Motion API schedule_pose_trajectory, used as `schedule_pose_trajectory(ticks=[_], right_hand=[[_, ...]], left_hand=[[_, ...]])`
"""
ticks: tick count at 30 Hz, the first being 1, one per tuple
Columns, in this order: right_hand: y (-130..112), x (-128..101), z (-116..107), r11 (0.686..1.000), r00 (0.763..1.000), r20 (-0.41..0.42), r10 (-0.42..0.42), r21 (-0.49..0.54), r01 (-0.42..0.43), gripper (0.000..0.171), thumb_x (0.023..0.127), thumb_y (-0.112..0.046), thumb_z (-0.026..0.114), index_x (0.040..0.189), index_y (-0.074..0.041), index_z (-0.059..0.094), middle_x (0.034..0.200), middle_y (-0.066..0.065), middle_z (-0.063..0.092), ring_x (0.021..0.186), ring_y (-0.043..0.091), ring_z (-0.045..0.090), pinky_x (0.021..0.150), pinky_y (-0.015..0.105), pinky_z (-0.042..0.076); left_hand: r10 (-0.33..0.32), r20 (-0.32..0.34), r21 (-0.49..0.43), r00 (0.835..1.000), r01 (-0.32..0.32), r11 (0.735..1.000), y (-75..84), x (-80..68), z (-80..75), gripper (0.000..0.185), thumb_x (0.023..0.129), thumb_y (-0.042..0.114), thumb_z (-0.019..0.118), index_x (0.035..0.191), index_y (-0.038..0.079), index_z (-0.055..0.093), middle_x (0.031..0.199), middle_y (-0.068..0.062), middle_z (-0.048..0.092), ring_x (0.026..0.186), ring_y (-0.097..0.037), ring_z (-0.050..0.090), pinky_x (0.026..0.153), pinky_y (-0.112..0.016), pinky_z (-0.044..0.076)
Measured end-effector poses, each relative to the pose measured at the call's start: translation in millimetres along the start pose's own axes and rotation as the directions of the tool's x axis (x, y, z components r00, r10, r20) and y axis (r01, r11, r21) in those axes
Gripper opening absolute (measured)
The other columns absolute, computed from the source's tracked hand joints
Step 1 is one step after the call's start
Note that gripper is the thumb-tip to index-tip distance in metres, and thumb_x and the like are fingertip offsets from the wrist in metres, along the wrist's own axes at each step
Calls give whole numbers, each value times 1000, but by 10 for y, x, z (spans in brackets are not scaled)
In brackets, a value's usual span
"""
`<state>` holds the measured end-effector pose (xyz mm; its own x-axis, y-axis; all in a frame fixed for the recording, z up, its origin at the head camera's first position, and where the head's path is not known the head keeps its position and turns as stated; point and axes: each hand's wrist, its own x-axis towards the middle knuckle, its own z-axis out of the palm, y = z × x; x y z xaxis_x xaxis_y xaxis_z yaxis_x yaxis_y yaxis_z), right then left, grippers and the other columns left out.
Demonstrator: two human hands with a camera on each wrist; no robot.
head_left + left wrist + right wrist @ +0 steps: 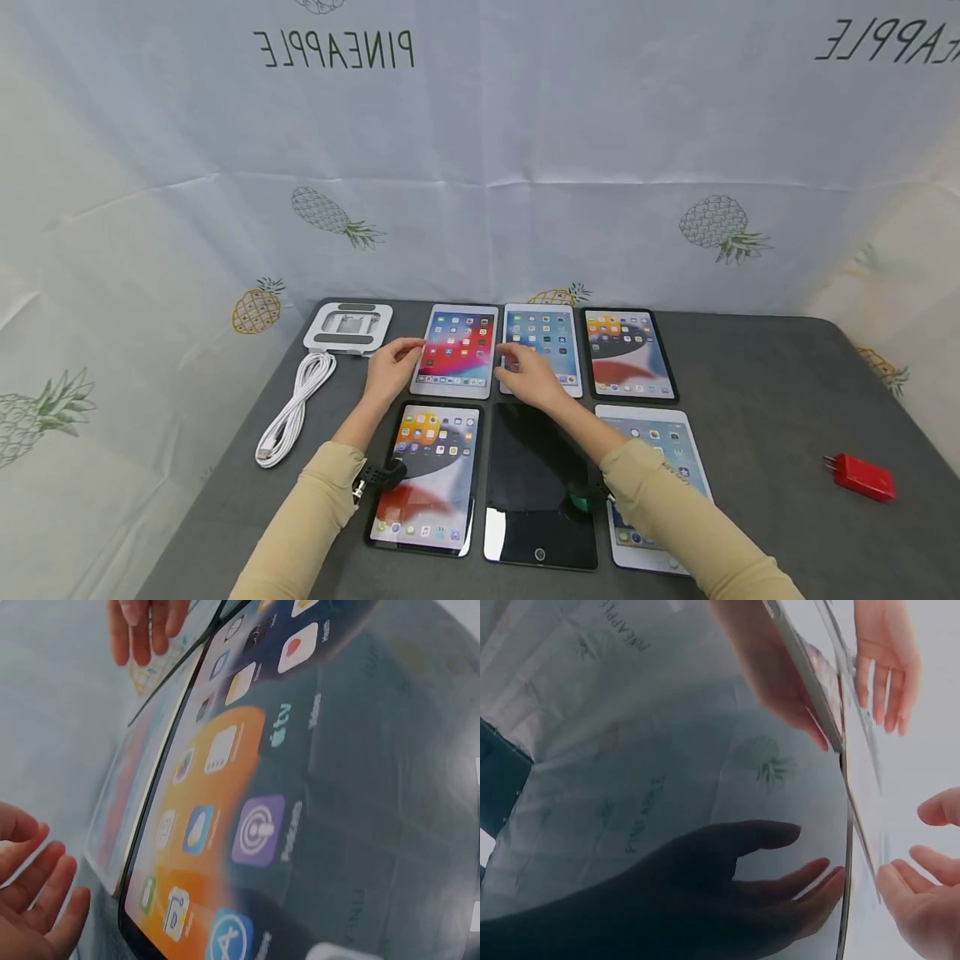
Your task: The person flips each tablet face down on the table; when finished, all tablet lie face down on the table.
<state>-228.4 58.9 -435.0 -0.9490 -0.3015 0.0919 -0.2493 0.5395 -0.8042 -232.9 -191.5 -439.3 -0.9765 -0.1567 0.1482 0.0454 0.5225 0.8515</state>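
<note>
A white tablet [453, 350] with a red and blue home screen lies flat in the far row. My left hand [390, 367] is at its left edge, and my right hand [528, 377] is at its right edge, over the corner of a second white tablet [551, 333]. In the left wrist view the left hand [37, 892] has loosely bent, spread fingers with nothing between them. The right hand [926, 885] appears relaxed in the right wrist view, fingertips close to a tablet's edge; contact cannot be told.
A black-framed tablet [630, 358], another lit one [427, 467], a dark-screened tablet [536, 467] and a white tablet [678, 442] fill out two rows. Left lie a white-and-grey stand [348, 327] and a coiled white cable [296, 408]; right, a red plug adapter [862, 477] on the grey table [772, 392].
</note>
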Motion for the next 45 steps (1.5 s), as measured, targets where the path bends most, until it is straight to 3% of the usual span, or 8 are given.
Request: schedule_pose_trajectory(ticks=[7,15,19,24,26,33,40,45], right_hand=[[-74,10,64,988,992,81,100,110,-109,49,96,-15,59,141,0,48,140,16,52,126,32,51,103,46,43],[-120,36,98,967,982,127,141,194,-164,56,94,-15,58,144,4,41,145,20,46,131,33,47,104,44,42],[-131,40,108,955,974,142,174,219,-202,57,95,-17,58,146,3,39,146,20,45,133,33,44,106,44,40],[-151,32,109,942,967,156,203,236,-236,59,96,-19,57,147,1,37,148,18,42,136,32,40,107,46,39],[-160,33,109,939,964,160,211,240,-246,60,96,-19,57,148,0,37,149,18,42,137,32,39,108,46,38],[-181,45,109,931,960,167,227,253,-264,61,95,-19,57,149,0,36,150,19,40,137,33,38,109,48,36],[-202,63,119,923,954,169,249,256,-287,61,95,-18,55,149,0,35,149,20,40,137,34,38,109,49,35],[-213,72,127,924,949,171,264,238,-300,59,95,-18,54,148,0,36,149,20,41,137,35,38,109,50,35]], left_hand=[[-112,71,34,991,110,993,-23,-3,-64,31,97,16,59,122,0,64,120,-19,65,114,-31,58,97,-44,46],[-215,208,-101,954,240,965,2,33,-87,40,100,17,53,132,-7,55,129,-25,57,115,-34,57,98,-42,48],[-285,251,-192,925,336,922,39,66,-94,43,101,17,51,136,-8,50,135,-26,52,122,-35,52,103,-41,44],[-370,279,-295,886,445,845,71,112,-84,47,100,16,50,138,-11,45,138,-26,50,124,-31,49,106,-38,41],[-389,274,-316,880,464,828,72,127,-76,46,100,15,51,137,-12,46,136,-26,51,120,-29,51,105,-36,41],[-421,244,-350,873,485,802,61,147,-55,42,100,11,51,134,-12,50,128,-23,56,100,-17,55,102,-33,44],[-410,264,-426,873,487,763,36,146,-60,44,101,5,47,139,-15,41,140,-28,45,124,-27,48,106,-35,39],[-417,270,-462,868,496,735,9,152,-68,45,100,5,50,141,-12,41,145,-24,42,130,-26,44,106,-32,39]])
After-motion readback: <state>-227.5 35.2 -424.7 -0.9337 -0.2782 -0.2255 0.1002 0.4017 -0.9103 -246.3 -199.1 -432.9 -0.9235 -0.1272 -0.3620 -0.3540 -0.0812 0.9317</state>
